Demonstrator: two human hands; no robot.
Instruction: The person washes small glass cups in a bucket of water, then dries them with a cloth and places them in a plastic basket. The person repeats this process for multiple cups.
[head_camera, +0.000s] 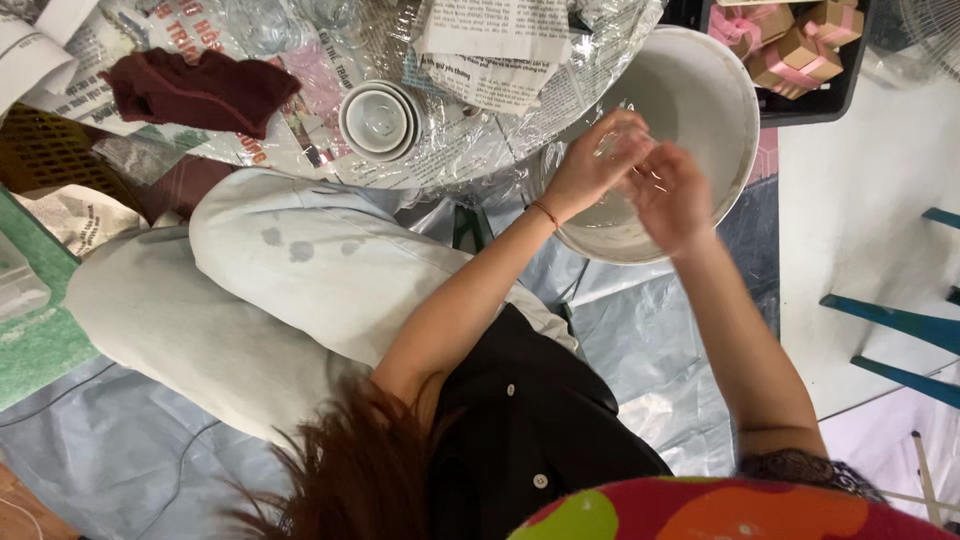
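Both my hands are together over a large white basin (735, 120). My left hand (590, 165), with a thin red bracelet at the wrist, grips a small clear glass item (628, 128) above the basin's inside. My right hand (670, 195) is pressed against the same item from the right, fingers curled on it. The item is mostly hidden by my fingers, so its exact shape is unclear.
A stack of small white bowls (378, 120) sits on newspaper and clear plastic sheet (480, 140). A dark red cloth (200, 90) lies at the upper left. A black tray of ribboned brown boxes (790, 45) stands at the upper right. Blue chair legs (890, 325) are to the right.
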